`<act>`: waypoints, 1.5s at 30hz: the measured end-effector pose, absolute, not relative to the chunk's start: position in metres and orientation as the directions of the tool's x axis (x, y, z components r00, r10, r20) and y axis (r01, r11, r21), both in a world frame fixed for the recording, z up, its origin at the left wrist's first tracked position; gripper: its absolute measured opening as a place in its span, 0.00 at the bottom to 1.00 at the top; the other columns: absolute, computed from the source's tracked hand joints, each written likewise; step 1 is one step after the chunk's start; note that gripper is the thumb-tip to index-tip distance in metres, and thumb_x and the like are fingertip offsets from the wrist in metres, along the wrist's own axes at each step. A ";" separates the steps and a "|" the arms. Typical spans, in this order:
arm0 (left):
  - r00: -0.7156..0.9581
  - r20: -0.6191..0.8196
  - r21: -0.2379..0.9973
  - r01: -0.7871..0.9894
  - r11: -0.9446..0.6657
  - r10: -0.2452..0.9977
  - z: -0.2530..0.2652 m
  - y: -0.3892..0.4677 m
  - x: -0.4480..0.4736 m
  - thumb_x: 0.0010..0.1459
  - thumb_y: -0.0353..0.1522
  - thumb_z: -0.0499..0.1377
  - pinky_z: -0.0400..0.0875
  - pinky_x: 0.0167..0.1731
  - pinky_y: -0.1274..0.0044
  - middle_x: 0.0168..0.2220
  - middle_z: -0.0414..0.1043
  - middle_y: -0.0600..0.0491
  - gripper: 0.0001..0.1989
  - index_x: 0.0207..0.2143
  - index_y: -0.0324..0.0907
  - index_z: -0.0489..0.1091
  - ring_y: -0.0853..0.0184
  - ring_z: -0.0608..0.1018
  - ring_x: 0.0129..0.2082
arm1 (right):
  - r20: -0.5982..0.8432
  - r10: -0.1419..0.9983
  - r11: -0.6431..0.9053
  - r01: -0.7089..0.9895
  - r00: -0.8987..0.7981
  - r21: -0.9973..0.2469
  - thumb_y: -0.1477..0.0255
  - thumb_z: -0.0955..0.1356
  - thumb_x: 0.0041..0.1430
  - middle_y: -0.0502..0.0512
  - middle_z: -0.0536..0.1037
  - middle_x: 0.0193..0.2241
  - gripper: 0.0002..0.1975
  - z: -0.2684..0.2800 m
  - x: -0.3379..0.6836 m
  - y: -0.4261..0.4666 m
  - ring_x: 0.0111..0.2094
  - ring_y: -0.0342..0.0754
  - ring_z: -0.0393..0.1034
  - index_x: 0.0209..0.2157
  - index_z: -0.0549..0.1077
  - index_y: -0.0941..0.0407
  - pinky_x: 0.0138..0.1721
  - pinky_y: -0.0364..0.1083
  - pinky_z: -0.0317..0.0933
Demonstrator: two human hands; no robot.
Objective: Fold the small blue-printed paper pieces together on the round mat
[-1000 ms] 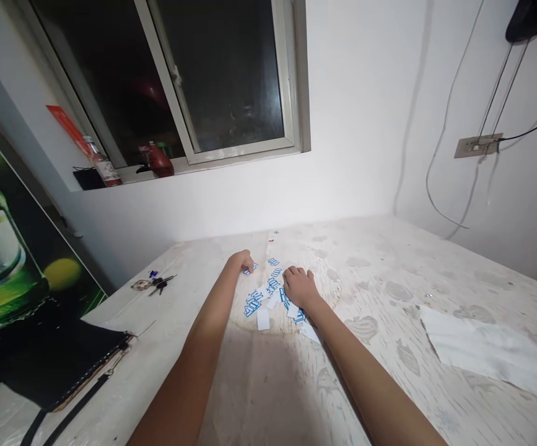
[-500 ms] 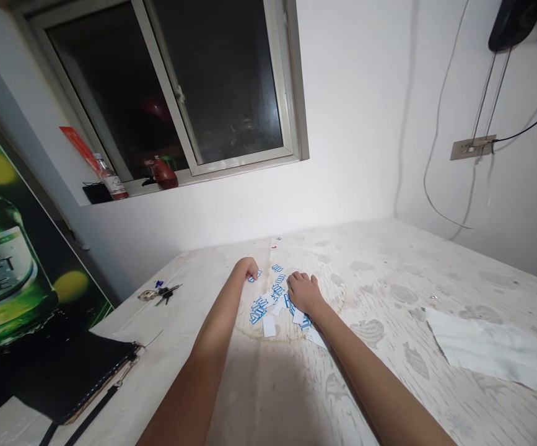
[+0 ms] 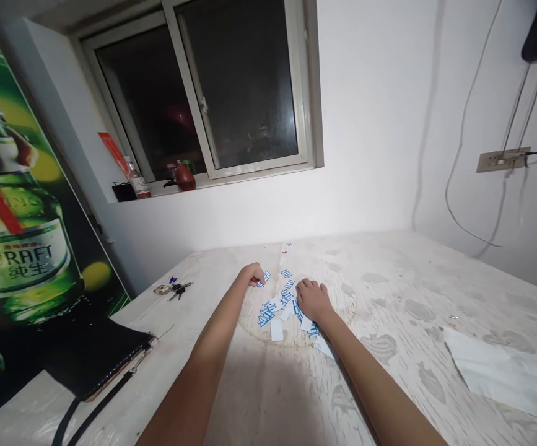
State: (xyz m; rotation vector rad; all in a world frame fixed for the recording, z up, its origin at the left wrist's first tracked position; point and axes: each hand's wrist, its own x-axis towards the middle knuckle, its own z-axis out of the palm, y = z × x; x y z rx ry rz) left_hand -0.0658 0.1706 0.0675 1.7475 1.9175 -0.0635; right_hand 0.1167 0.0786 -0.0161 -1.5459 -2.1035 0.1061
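Small white cards with blue markings lie in a loose pile (image 3: 266,314) on the table in front of me. My left hand (image 3: 252,274) is at the pile's upper left, its fingers bent down and closed on a blue-marked card (image 3: 267,276). To the right, my right hand (image 3: 313,301) rests palm down with fingers spread, partly covering cards at the pile's right side. A blank white card (image 3: 276,330) lies nearest me. Another blue-marked card (image 3: 287,273) lies apart from the pile, between and beyond my hands.
Keys (image 3: 179,290) lie left on the table (image 3: 379,266), beyond a black pouch (image 3: 105,353) with a strap. A white cloth or paper sheet (image 3: 500,371) lies right. Bottles (image 3: 139,181) stand on the windowsill. A socket (image 3: 503,160) with cables is on the wall.
The view has swung left, so everything sits farther right in the picture. The card by my left hand now shows more beyond the fingers. My right hand stays on the cards.
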 end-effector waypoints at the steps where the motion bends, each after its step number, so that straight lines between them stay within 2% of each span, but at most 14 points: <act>1: -0.035 -0.438 0.308 0.933 0.187 0.898 0.068 0.169 -0.065 0.57 0.36 0.54 0.69 0.40 0.68 0.45 0.65 0.48 0.16 0.46 0.37 0.64 0.63 0.71 0.42 | 0.364 0.908 0.348 0.859 -0.209 -0.376 0.74 0.56 0.57 0.62 0.68 0.45 0.14 -0.017 0.117 0.079 0.48 0.55 0.58 0.42 0.68 0.59 0.49 0.57 0.43; 4: -0.096 -0.510 0.276 0.923 0.269 0.855 0.071 0.165 -0.062 0.57 0.36 0.54 0.69 0.40 0.69 0.45 0.65 0.48 0.16 0.46 0.36 0.64 0.64 0.71 0.42 | 0.370 0.908 0.358 0.818 -0.195 -0.450 0.75 0.57 0.56 0.63 0.68 0.45 0.14 -0.018 0.116 0.078 0.48 0.56 0.58 0.41 0.68 0.59 0.50 0.57 0.41; 8: -0.045 -0.540 0.300 0.923 0.243 0.840 0.080 0.160 -0.052 0.57 0.36 0.53 0.69 0.39 0.70 0.44 0.66 0.48 0.15 0.45 0.36 0.65 0.64 0.72 0.41 | 0.358 0.925 0.339 0.703 -0.128 -0.626 0.75 0.59 0.54 0.62 0.70 0.44 0.12 -0.018 0.120 0.084 0.48 0.54 0.59 0.37 0.71 0.58 0.51 0.56 0.42; 11: 0.082 -0.547 0.365 0.919 0.149 0.833 0.097 0.156 -0.044 0.57 0.35 0.55 0.70 0.34 0.73 0.38 0.69 0.50 0.13 0.41 0.35 0.66 0.69 0.73 0.34 | 0.314 0.949 0.272 0.541 -0.016 -0.796 0.73 0.57 0.55 0.59 0.73 0.41 0.14 -0.017 0.128 0.097 0.45 0.51 0.63 0.34 0.72 0.58 0.49 0.51 0.50; 13: 0.213 -0.529 0.449 0.892 0.058 0.822 0.110 0.155 -0.041 0.50 0.36 0.61 0.68 0.29 0.79 0.31 0.71 0.49 0.14 0.35 0.33 0.70 0.71 0.72 0.28 | 0.272 0.958 0.218 0.389 0.089 -0.895 0.72 0.55 0.55 0.58 0.74 0.40 0.15 -0.016 0.135 0.107 0.44 0.48 0.65 0.35 0.71 0.58 0.47 0.47 0.55; 16: 0.357 -0.457 0.544 0.837 -0.061 0.815 0.118 0.157 -0.039 0.43 0.42 0.64 0.65 0.25 0.82 0.27 0.72 0.52 0.19 0.35 0.37 0.71 0.74 0.71 0.23 | 0.191 0.956 0.167 0.124 0.222 -0.978 0.74 0.55 0.53 0.57 0.76 0.35 0.15 -0.016 0.148 0.120 0.39 0.46 0.69 0.36 0.69 0.59 0.43 0.44 0.61; 19: 0.368 -0.418 0.528 0.843 -0.108 0.830 0.103 0.163 -0.040 0.36 0.44 0.66 0.65 0.24 0.80 0.28 0.73 0.51 0.24 0.34 0.37 0.72 0.71 0.72 0.23 | 0.109 0.954 0.151 -0.137 0.279 -0.979 0.76 0.56 0.51 0.57 0.76 0.32 0.12 -0.016 0.158 0.125 0.36 0.44 0.71 0.34 0.68 0.59 0.39 0.43 0.64; 22: 0.307 -0.288 0.487 0.863 -0.137 0.907 0.074 0.172 -0.039 0.31 0.42 0.67 0.66 0.28 0.78 0.35 0.73 0.45 0.29 0.37 0.36 0.70 0.63 0.75 0.31 | 0.049 0.962 0.143 -0.340 0.269 -0.929 0.77 0.60 0.48 0.57 0.76 0.28 0.08 -0.015 0.163 0.124 0.33 0.45 0.72 0.30 0.67 0.58 0.36 0.43 0.66; 25: 0.297 -0.101 0.504 0.838 -0.208 0.950 0.047 0.182 -0.036 0.33 0.41 0.66 0.66 0.36 0.79 0.49 0.66 0.45 0.37 0.48 0.41 0.62 0.62 0.71 0.44 | 0.020 0.974 0.127 -0.472 0.225 -0.873 0.77 0.62 0.46 0.56 0.75 0.25 0.05 -0.015 0.165 0.123 0.30 0.45 0.72 0.28 0.68 0.58 0.35 0.44 0.67; 29: 0.320 0.017 0.520 0.807 -0.282 0.947 0.027 0.197 -0.032 0.34 0.39 0.66 0.65 0.40 0.80 0.49 0.65 0.46 0.33 0.46 0.39 0.64 0.61 0.69 0.48 | 0.015 0.986 0.104 -0.551 0.164 -0.828 0.80 0.62 0.45 0.55 0.75 0.24 0.06 -0.016 0.164 0.124 0.27 0.43 0.72 0.27 0.68 0.59 0.33 0.42 0.67; 34: 0.310 0.010 0.510 0.816 -0.272 0.951 0.017 0.211 -0.031 0.38 0.36 0.66 0.67 0.30 0.81 0.38 0.71 0.51 0.26 0.41 0.38 0.66 0.67 0.75 0.34 | 0.028 0.993 0.088 -0.579 0.112 -0.811 0.80 0.62 0.46 0.55 0.75 0.23 0.05 -0.018 0.165 0.126 0.26 0.42 0.72 0.27 0.69 0.60 0.34 0.42 0.67; 36: 0.314 -0.022 0.490 0.831 -0.264 0.949 0.016 0.213 -0.030 0.43 0.35 0.64 0.68 0.29 0.80 0.34 0.71 0.53 0.21 0.40 0.37 0.66 0.69 0.74 0.31 | 0.030 0.995 0.080 -0.581 0.095 -0.810 0.80 0.62 0.47 0.55 0.75 0.23 0.06 -0.017 0.166 0.125 0.26 0.42 0.71 0.28 0.69 0.60 0.34 0.42 0.67; 40: 0.335 -0.123 0.413 0.873 -0.259 0.934 0.022 0.213 -0.024 0.56 0.36 0.55 0.70 0.32 0.75 0.33 0.70 0.53 0.12 0.38 0.35 0.67 0.71 0.73 0.30 | 0.038 0.997 0.066 -0.578 0.060 -0.813 0.80 0.63 0.47 0.55 0.75 0.23 0.06 -0.016 0.167 0.122 0.26 0.42 0.71 0.29 0.69 0.61 0.34 0.42 0.66; 45: 0.340 -0.192 0.303 0.913 -0.274 0.921 0.036 0.211 -0.016 0.56 0.36 0.55 0.70 0.35 0.73 0.36 0.69 0.52 0.11 0.37 0.36 0.67 0.69 0.73 0.34 | 0.047 0.998 0.058 -0.568 0.033 -0.821 0.82 0.62 0.47 0.54 0.75 0.22 0.07 -0.013 0.167 0.119 0.26 0.43 0.72 0.29 0.69 0.61 0.34 0.42 0.66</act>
